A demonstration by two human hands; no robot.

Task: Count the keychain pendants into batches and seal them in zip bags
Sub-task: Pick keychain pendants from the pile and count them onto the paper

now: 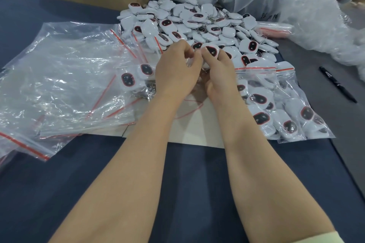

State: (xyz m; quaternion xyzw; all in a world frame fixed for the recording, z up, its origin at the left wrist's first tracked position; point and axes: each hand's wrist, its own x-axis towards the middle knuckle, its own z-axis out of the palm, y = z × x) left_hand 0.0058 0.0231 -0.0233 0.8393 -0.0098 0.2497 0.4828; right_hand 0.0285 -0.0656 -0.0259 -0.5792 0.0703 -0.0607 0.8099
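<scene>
Holding one white pendant (211, 51) in curled fingers, the right hand (219, 77) sits by the curled left hand (175, 73), maybe pinching another; I cannot tell.

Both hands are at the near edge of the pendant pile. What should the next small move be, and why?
Probably draw the pendant pinched in the right hand back off the pile toward the small group beside the left hand; that group holds only a few, while the zip bags on the right look full.
</scene>
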